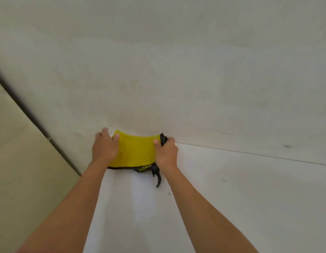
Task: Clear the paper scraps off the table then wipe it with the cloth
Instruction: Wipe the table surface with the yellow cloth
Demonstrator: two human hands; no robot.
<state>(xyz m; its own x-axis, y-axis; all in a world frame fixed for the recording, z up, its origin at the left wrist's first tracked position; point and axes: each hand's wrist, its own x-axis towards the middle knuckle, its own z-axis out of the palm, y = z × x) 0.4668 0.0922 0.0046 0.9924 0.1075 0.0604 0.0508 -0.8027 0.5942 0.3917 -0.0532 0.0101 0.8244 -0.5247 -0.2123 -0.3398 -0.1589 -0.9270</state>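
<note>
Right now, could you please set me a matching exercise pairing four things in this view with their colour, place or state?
Things:
1. cloth
2. left hand
3. right hand
4. floor

Descriptions:
A. beige, at far left
B. holds the cloth's end with bunched black trim
C. yellow, between the hands
D. holds the cloth's end nearer the floor

Pairs: 1-C; 2-D; 3-B; 4-A

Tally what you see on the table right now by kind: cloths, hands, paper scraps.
yellow cloth: 1
Hands: 2, the left hand and the right hand, each gripping a cloth edge
paper scraps: 0 plainly in view
Total: 3
</note>
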